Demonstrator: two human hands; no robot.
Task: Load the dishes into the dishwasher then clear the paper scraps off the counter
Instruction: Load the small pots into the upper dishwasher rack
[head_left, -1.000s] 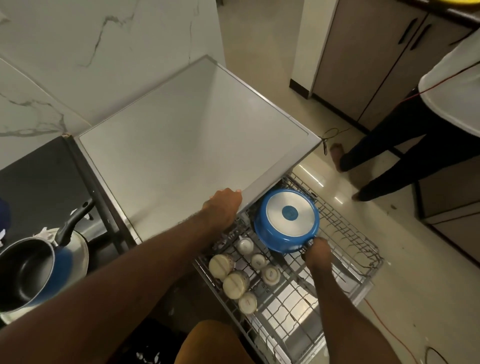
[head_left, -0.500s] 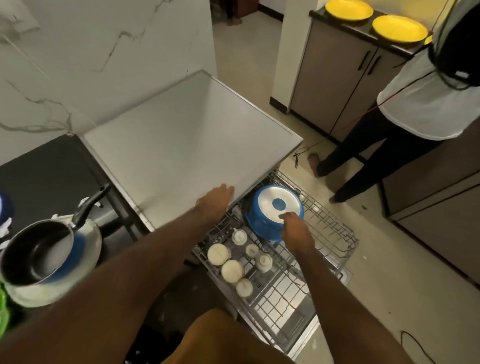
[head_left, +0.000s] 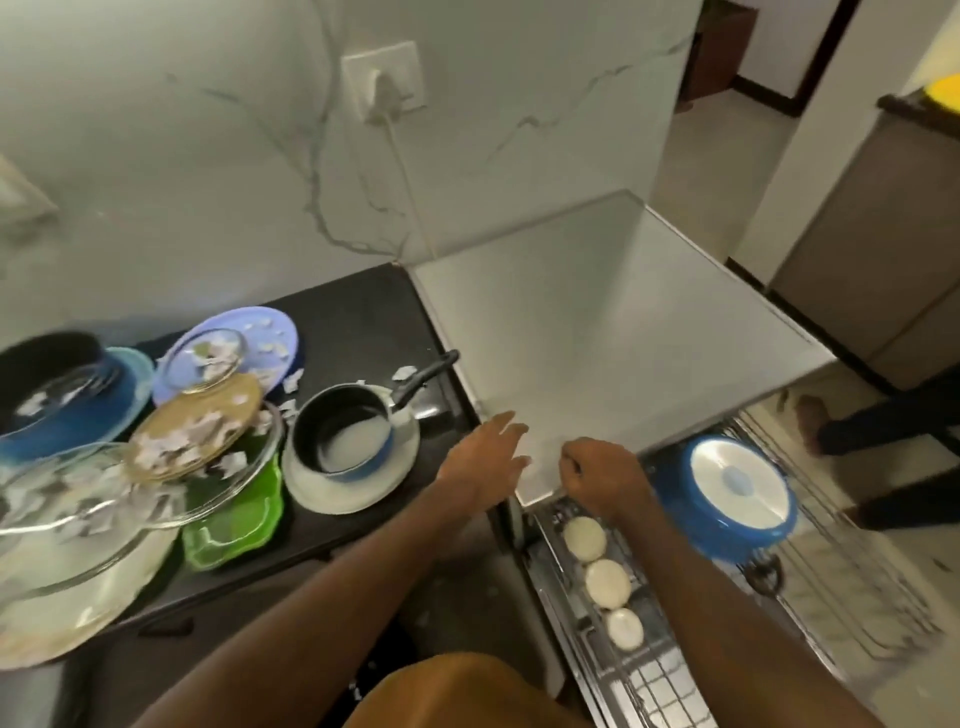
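**Leaning stack and a wet pot: where the next lift could slip**

The left hand, fingers spread and holding nothing, hovers mid-frame near the saucepan. This dark nonstick pot holds cloudy liquid and sits on a smooth white plate; tilting it could spill.

The right hand is curled at the dishwasher top; blur hides whether it grips anything.

At left, a slick glass bowl leans among plates strewn with torn paper scraps on the black counter; a nudge could topple them.

The glossy blue pan lies inverted in the wire rack, lower right.

Plugged wall socket, bystander's legs, grey cabinet
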